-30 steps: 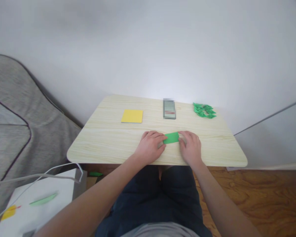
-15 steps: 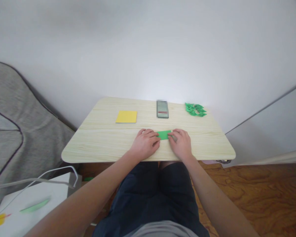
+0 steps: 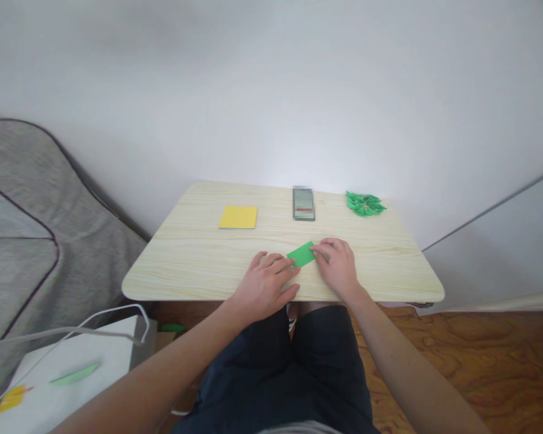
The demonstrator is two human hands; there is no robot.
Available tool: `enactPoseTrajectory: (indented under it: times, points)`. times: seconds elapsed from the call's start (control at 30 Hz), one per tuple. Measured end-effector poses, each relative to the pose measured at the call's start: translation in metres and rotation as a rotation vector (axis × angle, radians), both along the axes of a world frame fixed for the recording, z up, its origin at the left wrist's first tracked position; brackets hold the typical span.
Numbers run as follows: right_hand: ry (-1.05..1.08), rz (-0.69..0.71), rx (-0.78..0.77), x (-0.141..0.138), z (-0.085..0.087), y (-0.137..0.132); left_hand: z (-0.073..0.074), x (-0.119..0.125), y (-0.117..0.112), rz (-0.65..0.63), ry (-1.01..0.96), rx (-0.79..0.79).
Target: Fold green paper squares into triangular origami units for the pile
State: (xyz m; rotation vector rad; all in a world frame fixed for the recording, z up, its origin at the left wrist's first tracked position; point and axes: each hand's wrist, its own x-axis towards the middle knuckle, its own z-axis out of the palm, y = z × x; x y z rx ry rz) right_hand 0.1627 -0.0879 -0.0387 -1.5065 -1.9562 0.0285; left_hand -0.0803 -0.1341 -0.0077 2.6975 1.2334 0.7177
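A small green rectangle of paper (image 3: 301, 254) lies slanted on the wooden table (image 3: 185, 265), its right end higher than its left. My left hand (image 3: 268, 283) rests palm down with its fingers spread, one or two fingertips touching the paper's lower left end. At the paper's right end, my right hand (image 3: 338, 265) pinches the edge between thumb and fingers. Whether the paper is folded in layers I cannot tell.
Toward the back of the table are a yellow paper stack (image 3: 238, 217), a phone with a blurred screen (image 3: 303, 204) and a cluster of folded green paper pieces (image 3: 365, 204). A white wall stands behind. White cables (image 3: 90, 330) cross a white cabinet (image 3: 104, 355) at left.
The green paper has turned from nearly level to slanted, right end up. My left hand has slid lower, its thumb spreading away from the paper. The whole view has shifted slightly.
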Motion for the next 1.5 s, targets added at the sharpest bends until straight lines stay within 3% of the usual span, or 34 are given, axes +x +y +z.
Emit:
enactPoseTrajectory:
  times: [0.3,0.63,0.77,1.07,1.37,1.5]
  points:
    - [-0.088,0.193,-0.012,-0.006,0.011,-0.010,0.010,0.005,-0.008,-0.093,-0.016,-0.107]
    - [-0.144,0.253,-0.081,-0.001,0.018,-0.024,-0.002,0.001,-0.014,-0.023,-0.046,-0.120]
    - [-0.143,0.274,-0.111,-0.001,0.024,-0.032,-0.006,0.001,-0.018,-0.060,-0.066,-0.085]
    - [-0.033,0.467,-0.094,0.004,0.024,-0.058,-0.008,0.005,-0.027,-0.082,-0.166,-0.081]
    - [0.000,0.436,-0.140,-0.006,0.024,-0.070,-0.005,0.009,-0.025,-0.152,-0.213,-0.168]
    - [0.009,0.428,-0.089,-0.006,0.015,-0.075,-0.004,0.008,-0.027,-0.083,-0.175,-0.159]
